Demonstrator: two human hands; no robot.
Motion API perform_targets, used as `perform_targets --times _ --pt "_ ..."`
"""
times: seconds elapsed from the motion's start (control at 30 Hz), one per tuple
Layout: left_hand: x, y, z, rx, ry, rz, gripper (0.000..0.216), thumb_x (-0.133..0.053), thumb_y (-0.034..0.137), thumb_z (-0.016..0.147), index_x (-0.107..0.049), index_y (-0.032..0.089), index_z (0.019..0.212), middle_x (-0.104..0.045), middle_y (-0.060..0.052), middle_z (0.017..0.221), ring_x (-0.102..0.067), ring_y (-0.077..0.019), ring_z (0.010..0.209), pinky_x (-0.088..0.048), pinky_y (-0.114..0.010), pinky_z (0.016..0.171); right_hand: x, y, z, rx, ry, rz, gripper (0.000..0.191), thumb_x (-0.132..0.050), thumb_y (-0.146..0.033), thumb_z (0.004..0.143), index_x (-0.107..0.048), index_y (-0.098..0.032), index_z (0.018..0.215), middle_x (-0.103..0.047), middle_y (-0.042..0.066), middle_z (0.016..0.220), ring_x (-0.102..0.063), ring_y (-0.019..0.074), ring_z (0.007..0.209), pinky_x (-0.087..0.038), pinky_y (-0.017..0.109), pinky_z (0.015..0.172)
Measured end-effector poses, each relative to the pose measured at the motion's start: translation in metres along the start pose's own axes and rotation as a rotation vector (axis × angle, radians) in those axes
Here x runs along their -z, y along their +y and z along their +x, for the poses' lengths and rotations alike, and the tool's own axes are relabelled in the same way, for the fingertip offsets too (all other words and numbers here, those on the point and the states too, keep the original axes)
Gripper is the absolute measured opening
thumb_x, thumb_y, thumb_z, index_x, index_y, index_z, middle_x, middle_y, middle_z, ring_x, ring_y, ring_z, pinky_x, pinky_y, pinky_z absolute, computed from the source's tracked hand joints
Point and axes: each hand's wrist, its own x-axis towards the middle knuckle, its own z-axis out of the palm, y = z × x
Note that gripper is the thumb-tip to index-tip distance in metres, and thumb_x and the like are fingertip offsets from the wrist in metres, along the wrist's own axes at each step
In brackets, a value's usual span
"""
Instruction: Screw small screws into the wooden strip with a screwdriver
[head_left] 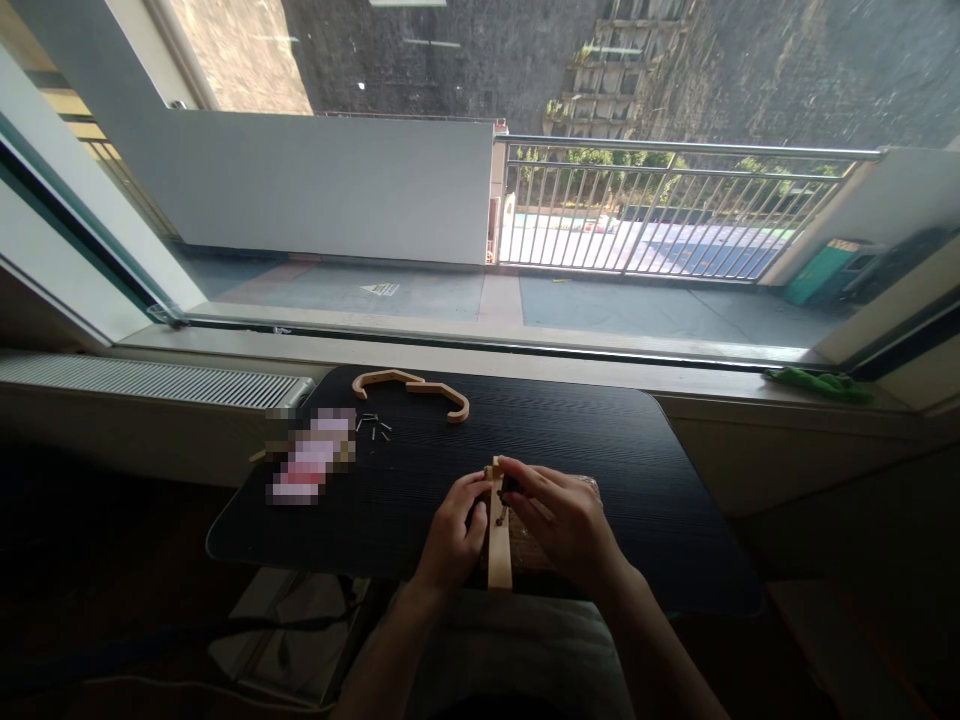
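Note:
At the near side of the black table, my left hand point(452, 530) grips a pale wooden strip point(499, 570) from its left side. The strip points away from me, its near end at the table's front edge. My right hand point(574, 515) is closed over the strip from the right, fingers pinching a small dark piece with a metal end point(504, 512); its exact kind is too small and hidden to tell. Below my right hand lies a brown, rough-textured block point(531, 545), partly covered by it.
Two curved wooden hooks point(386, 377) lie at the table's point(592, 415) far side. Several small screws or nails point(373, 428) are scattered at left, beside a pixelated pinkish item point(315, 455). A radiator point(150, 385) and window sill point(480, 358) border the table; a green cloth point(817, 384) rests on the sill.

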Motion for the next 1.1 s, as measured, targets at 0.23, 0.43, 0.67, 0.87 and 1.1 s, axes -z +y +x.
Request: perform_targets --times 0.23,0.43,0.67,0.87,1.1 --pt "0.000 -0.003 -0.001 0.009 -0.037 -0.062 0.043 -0.044 0.007 0.080 -0.060 0.021 0.117 -0.060 -0.008 0.128 -0.056 -0.0227 0.121 -0.044 -0.043 0.107 -0.001 0.000 -0.002 -0.011 0.032 -0.044 0.040 -0.054 -0.017 0.093 -0.058 -0.025 0.132 -0.073 0.008 0.109 -0.071 0.0198 0.093 -0.060 0.030 0.080" --pt "-0.001 -0.002 -0.003 0.029 -0.057 -0.045 0.044 -0.043 0.007 0.081 -0.058 0.021 0.119 -0.058 -0.009 0.131 -0.054 -0.0239 0.124 -0.042 -0.044 0.109 -0.004 0.000 -0.004 -0.018 0.031 -0.037 0.042 -0.054 -0.014 0.093 -0.055 -0.024 0.133 -0.071 0.008 0.114 -0.070 0.0205 0.097 -0.059 0.032 0.084" --pt "0.002 0.003 -0.006 0.031 -0.105 -0.045 0.057 -0.041 0.004 0.072 -0.054 0.020 0.125 -0.054 -0.009 0.137 -0.050 -0.0254 0.129 -0.038 -0.045 0.112 -0.006 0.002 -0.005 -0.027 0.017 0.010 0.045 -0.053 -0.014 0.093 -0.052 -0.025 0.137 -0.070 0.008 0.116 -0.069 0.0199 0.100 -0.058 0.032 0.085" --pt "0.001 0.006 -0.006 0.031 -0.105 -0.048 0.060 -0.043 0.003 0.069 -0.054 0.021 0.126 -0.054 -0.008 0.138 -0.049 -0.0257 0.130 -0.037 -0.044 0.113 -0.007 0.001 -0.006 -0.016 0.034 0.000 0.045 -0.053 -0.013 0.093 -0.052 -0.025 0.136 -0.070 0.008 0.117 -0.069 0.0198 0.102 -0.058 0.031 0.086" --pt "0.001 0.006 -0.005 0.043 -0.115 -0.043 0.059 -0.042 0.003 0.069 -0.054 0.019 0.125 -0.053 -0.009 0.138 -0.048 -0.0256 0.131 -0.035 -0.044 0.114 -0.007 0.003 -0.007 -0.015 0.045 0.001 0.044 -0.054 -0.012 0.092 -0.053 -0.024 0.134 -0.070 0.007 0.116 -0.069 0.0191 0.098 -0.058 0.031 0.085"
